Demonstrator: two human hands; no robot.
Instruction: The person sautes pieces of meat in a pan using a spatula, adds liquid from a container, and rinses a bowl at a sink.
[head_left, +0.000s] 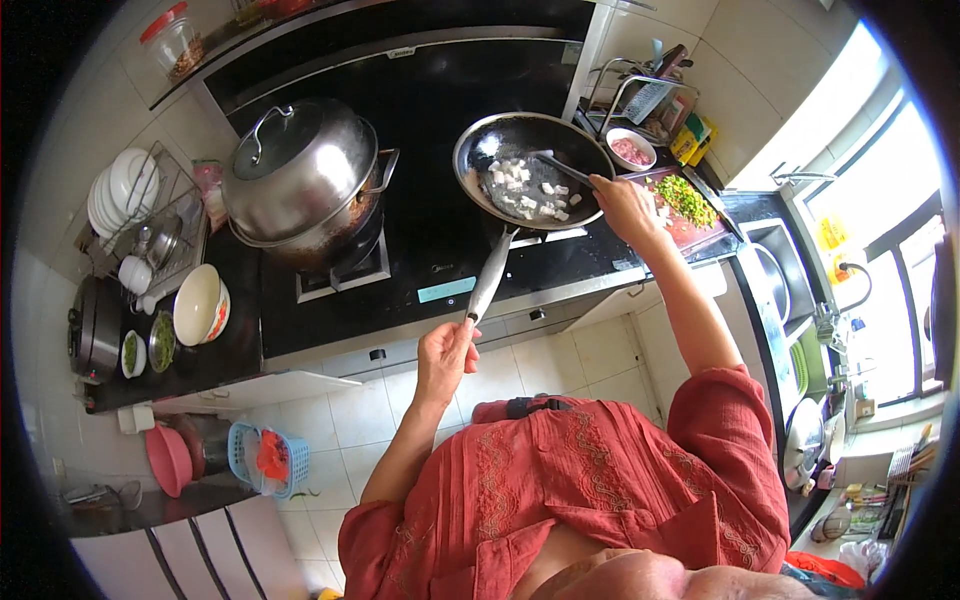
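My left hand grips the end of the long metal handle of a dark frying pan, which is over the right burner. In my right hand is a spatula, its blade resting inside the pan. Several small whitish cubes lie spread over the pan's glossy bottom, in loose groups left and right. Just right of the pan, a white bowl holds pink raw meat. Beside my right wrist, chopped green and yellowish pieces lie on a reddish cutting board.
A large lidded steel wok occupies the left burner. Bowls, including a cream one, and a dish rack stand further left. Behind the board is a knife rack. A sink lies at right, a blue basket on the floor.
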